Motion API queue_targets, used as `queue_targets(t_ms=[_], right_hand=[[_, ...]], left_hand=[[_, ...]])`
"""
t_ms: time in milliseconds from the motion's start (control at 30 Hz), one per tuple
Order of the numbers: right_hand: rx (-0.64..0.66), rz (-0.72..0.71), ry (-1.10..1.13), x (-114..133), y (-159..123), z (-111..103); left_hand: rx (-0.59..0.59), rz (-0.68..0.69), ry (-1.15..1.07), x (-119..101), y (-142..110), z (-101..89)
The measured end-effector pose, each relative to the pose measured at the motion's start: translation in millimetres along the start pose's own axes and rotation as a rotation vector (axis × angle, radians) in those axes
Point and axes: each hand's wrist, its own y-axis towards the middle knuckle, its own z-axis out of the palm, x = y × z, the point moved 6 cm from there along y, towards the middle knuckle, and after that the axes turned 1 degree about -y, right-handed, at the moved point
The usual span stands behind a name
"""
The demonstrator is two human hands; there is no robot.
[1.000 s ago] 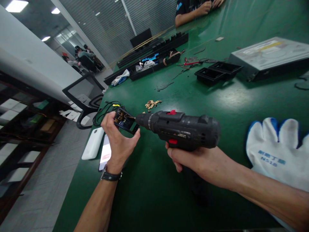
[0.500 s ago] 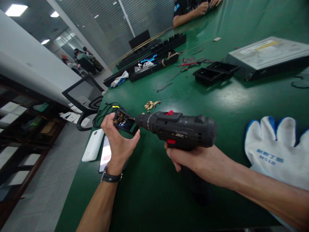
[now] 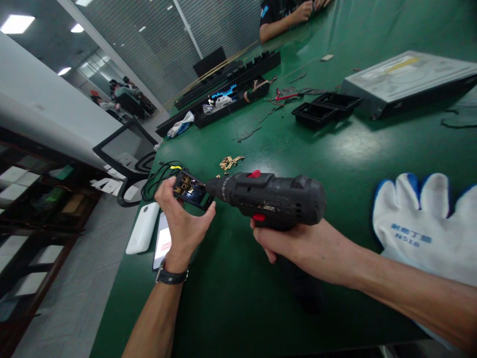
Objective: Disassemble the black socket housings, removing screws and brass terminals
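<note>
Over the left of the worktop [image 3: 231, 288], we have a black housing [image 3: 194, 194] clamped between thumb and fingers of our left hand [image 3: 184, 223], just beyond the palm, its long axis slanting right and nearer. Our right hand [image 3: 307, 248], farther from it, grips the drill [image 3: 279, 199], pointing left toward the housing. Brass-coloured pieces [image 3: 228, 163] lie beyond.

A white glove [image 3: 410, 219] — blue-edged — lies at right; a lit phone [image 3: 163, 239] rests beside a white slab [image 3: 142, 229].
</note>
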Motion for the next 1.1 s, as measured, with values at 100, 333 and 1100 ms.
queue_targets(t_ms=[100,333,1100], right_hand=[[-0.006,0.012,-0.014,-1.5,-0.6,-0.8],[-0.017,0.03,-0.029,-4.7,0.4,-1.8],[-0.105,0.021,0.086,2.4,1.6,-24.5]], left_hand=[[0.007,0.003,0.002,0.3,0.0,1.1],[0.032,0.013,0.0,-0.1,-0.2,3.8],[0.273,-0.252,-0.161,19.2,-5.6,18.9]])
